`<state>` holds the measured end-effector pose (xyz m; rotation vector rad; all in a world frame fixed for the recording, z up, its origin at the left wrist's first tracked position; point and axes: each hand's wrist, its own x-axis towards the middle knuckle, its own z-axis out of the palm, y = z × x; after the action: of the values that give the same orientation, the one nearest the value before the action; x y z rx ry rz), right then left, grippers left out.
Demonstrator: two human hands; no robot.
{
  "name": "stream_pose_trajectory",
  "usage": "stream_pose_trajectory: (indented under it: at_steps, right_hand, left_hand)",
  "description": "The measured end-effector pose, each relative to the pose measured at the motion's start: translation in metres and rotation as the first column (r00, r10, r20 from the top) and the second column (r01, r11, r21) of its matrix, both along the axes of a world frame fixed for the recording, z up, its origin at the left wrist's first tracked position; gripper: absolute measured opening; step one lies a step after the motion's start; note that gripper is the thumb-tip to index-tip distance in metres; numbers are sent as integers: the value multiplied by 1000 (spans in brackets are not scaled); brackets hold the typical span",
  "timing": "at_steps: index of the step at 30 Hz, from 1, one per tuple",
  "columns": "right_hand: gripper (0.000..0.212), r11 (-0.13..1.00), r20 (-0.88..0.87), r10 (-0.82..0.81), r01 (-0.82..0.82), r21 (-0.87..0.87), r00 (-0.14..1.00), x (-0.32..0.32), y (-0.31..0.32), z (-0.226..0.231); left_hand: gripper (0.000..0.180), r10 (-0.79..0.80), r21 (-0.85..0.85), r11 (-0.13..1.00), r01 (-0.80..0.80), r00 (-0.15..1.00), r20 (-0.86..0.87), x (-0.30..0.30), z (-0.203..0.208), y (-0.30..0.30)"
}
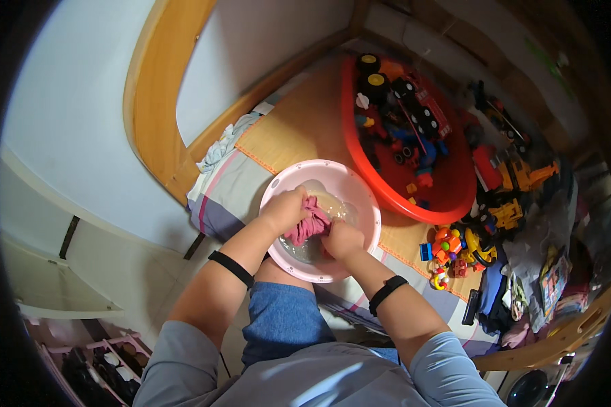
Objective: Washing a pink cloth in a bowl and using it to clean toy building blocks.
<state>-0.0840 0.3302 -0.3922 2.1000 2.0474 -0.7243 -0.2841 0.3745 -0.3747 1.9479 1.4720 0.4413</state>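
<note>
Shirt (319,380), one, pale blue, short-sleeved, worn by the person. Shorts (283,317), blue denim, a bare knee showing beyond the hem. Armbands, black, one on the left forearm (231,269) and one on the right forearm (388,294).

Left hand (288,209): fingers closed round the upper left of a pink cloth. Right hand (341,239): curled tight, gripping the same cloth at its right side (fingertips partly hidden).

Pink cloth (308,224), one, wet-looking and bunched, located between the two hands, inside the basin. Basin (368,211), round, pale pink, small marks along the rim; holds water (297,252) with some bubbles. It stands in front of the person, overlapping the knee in view (what bears its weight cannot be told).

Sheet (234,186), grey and white with purple parts, spread under a straw mat (305,129) with an orange-stitched edge.

Loose small toys (448,244), many-coloured, in a cluster on the mat right of the basin. Clothes (493,285), a heap, farther right.

Tub (387,195), large, red, just beyond the basin; contents include a red toy truck (431,112) and black toy wheels with yellow hubs (375,85). Toy digger (523,175), yellow-orange, right of the tub.

Bed frame (149,88), wooden, curved, beyond the sheet at left.
</note>
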Motion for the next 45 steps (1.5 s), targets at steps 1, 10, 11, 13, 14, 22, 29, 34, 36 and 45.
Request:
stream_pose_trajectory:
  at_steps: [1,10,11,13,14,22,29,34,36,45]
  right_hand:
    - [47,1000,45,1,0,-7,999,1,1,1]
    - [57,798,104,366,-369,476,925,9,-4,-30]
    - [57,798,104,365,-369,476,925,12,-6,-37]
    - [57,874,-22,416,-393,286,909,7,-10,-37]
    - [57,874,-23,416,-393,285,909,5,-11,-36]
    - [40,894,-251,400,-315,318,881,12,-11,-12]
    - [26,943,-392,215,-86,321,895,44,-10,19]
    - [25,908,-406,161,26,419,900,44,-23,61]
    - [25,868,-367,186,23,495,911,40,-25,74]
    - [21,769,-464,233,130,626,854,24,-25,118]
  left_hand:
    - [34,5,1,1000,-5,1000,0,-3,-9,2]
    - [28,86,310,951,-9,968,-234,13,11,-18]
    - [27,-24,324,942,87,981,-194,15,13,-17]
    - [26,-132,338,924,179,979,-157,16,11,-18]
    - [25,-200,177,952,248,947,-252,19,6,-18]
    - [29,-471,-232,882,410,788,-396,17,-43,-18]
    - [33,-394,-379,899,219,781,-484,15,-18,-14]
    - [42,-346,-419,900,119,780,-521,29,3,-27]
    - [40,-346,-413,903,116,765,-543,30,7,-31]
    - [46,-124,15,992,123,966,226,21,42,-39]
